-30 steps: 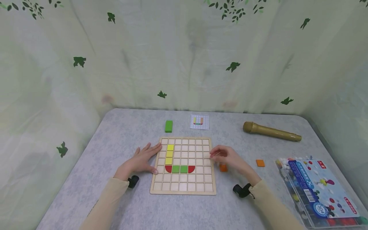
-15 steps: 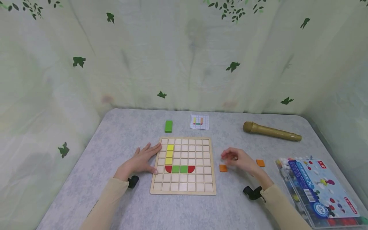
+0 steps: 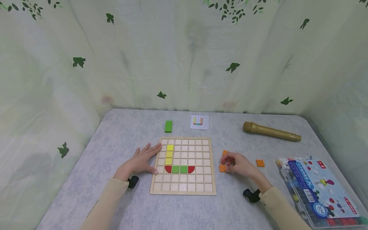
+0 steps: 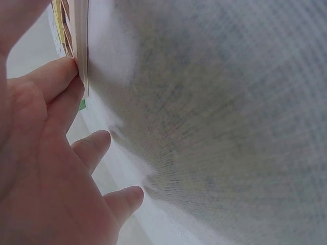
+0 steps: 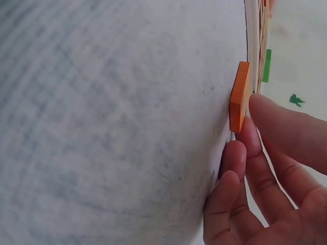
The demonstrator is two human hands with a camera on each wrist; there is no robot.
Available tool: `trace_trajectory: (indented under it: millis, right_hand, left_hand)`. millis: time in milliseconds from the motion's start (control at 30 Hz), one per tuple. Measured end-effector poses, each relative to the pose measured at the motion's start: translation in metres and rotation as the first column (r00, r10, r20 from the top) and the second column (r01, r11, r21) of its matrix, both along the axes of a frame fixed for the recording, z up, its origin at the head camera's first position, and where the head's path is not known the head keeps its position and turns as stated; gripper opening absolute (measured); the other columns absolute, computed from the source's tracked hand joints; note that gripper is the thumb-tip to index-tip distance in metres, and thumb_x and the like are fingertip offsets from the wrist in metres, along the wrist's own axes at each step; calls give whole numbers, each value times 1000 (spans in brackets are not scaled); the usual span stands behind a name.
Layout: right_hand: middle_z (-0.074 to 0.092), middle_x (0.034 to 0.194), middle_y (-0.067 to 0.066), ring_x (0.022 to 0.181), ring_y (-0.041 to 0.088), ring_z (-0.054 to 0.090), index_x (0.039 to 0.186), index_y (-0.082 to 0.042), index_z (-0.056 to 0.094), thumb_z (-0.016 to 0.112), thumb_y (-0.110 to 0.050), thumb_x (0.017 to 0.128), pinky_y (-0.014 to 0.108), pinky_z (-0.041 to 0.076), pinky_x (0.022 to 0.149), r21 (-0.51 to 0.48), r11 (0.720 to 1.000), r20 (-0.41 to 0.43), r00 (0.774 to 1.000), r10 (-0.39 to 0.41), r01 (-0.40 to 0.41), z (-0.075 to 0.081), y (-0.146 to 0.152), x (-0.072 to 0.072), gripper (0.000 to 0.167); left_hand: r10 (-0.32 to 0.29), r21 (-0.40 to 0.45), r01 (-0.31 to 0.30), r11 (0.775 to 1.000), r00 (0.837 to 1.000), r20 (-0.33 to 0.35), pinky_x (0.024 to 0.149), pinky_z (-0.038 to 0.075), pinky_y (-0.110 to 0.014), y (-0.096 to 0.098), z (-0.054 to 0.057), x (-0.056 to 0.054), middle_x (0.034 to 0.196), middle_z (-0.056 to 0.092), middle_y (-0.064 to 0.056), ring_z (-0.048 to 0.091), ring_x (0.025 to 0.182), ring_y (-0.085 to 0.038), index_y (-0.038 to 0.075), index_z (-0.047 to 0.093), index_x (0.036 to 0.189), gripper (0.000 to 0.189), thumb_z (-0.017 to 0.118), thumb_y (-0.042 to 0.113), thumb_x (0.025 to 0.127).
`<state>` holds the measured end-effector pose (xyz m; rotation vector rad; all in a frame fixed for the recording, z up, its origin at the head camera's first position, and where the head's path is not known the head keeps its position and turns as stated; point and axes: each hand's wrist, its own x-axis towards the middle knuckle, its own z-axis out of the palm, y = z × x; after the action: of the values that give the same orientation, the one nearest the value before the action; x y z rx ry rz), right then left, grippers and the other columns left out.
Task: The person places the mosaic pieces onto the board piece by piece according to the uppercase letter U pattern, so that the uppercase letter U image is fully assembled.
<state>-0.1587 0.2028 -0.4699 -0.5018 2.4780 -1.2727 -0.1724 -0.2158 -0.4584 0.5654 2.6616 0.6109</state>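
A wooden grid board [image 3: 183, 193] lies mid-table with yellow square tiles [image 3: 169, 154], green square tiles [image 3: 179, 169] and red curved tiles [image 3: 191, 169] in its cells. My left hand [image 3: 141, 159], fingers spread, rests along the board's left edge; the left wrist view shows a fingertip [image 4: 71, 66] touching the frame. To the right of the board my right hand [image 3: 238, 163] is low over two orange square tiles, the nearer one [image 3: 222, 168] and a farther one [image 3: 225, 152] partly hidden by fingers. In the right wrist view, thumb and loosely bent fingers [image 5: 265, 189] are right beside an orange tile [image 5: 238, 99].
Another orange tile [image 3: 260, 163] lies farther right. Behind the board are a green block [image 3: 168, 126] and a pattern card [image 3: 199, 122]. A brown microphone-shaped object [image 3: 273, 132] lies at the back right, and a clear box with a printed blue cover [image 3: 327, 188] at the right.
My right hand has moved from the board's right edge rightward, then down toward the orange tiles. The farther orange tile now shows past its fingers. The left hand has stayed put.
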Motion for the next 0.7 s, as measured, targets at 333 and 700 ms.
trace_trajectory:
  millis: [333, 700]
  right_hand:
    - [58, 82, 2, 75, 18, 50, 91, -3, 64, 68, 16, 70, 28, 44, 65, 47, 999, -20, 1000, -8, 9, 2, -6, 0, 28]
    - [59, 86, 7, 79, 22, 51, 97, 1, 64, 63, 7, 83, 27, 46, 66, -115, 992, 59, 996, 61, -54, 10, -8, -10, 15]
  left_hand:
    - [-4, 5, 4, 1000, 1000, 4, 106, -4, -67, -1, -1, -1, 158, 17, -10, 1, 142, -42, 9, 22, 153, 109, 82, 44, 68]
    - [-10, 7, 10, 1000, 1000, 8, 106, -4, -66, -2, -1, -1, 158, 16, -11, 0, 142, -42, 9, 22, 153, 109, 81, 44, 69]
